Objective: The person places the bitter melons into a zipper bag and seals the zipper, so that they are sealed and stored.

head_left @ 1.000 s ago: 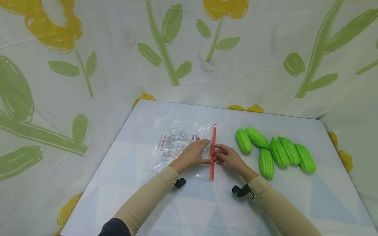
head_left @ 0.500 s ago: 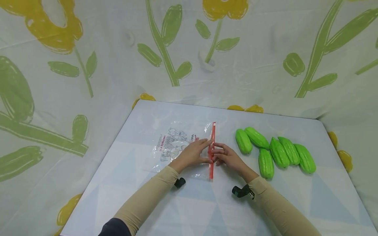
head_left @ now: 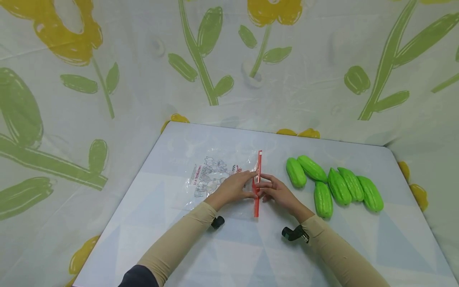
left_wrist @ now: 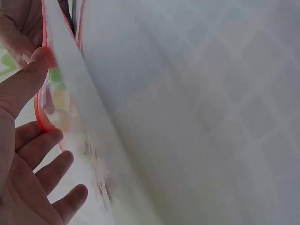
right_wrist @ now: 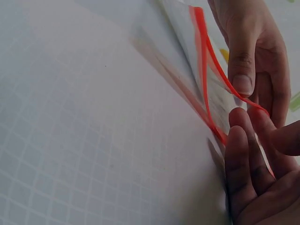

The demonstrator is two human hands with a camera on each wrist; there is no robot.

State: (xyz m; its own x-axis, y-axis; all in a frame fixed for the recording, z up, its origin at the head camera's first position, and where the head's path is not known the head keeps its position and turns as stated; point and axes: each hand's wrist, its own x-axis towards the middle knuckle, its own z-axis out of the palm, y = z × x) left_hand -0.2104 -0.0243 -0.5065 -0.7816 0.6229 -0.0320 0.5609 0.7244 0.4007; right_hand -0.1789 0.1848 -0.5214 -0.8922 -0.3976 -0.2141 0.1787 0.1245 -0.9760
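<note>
A: What's mid-frame on the tabletop (head_left: 229, 255)?
B: One clear zip bag (head_left: 215, 175). Left hand (head_left: 234, 187) and right hand (head_left: 277, 192) each pinch its red strip (head_left: 256, 199).
A: Right of it?
B: Six green gourds (head_left: 335, 184).

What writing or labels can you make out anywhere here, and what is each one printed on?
Red line of text beside the cartoon drawing on the clear zip bag: too small and blurred to read; it runs sideways in the head view.
Small red mark near the red zip strip: too small to read.
Green gourds, table, flowered cloth backdrop: no writing shows.
Wrist views: print on the bag is blurred; nothing readable.
</note>
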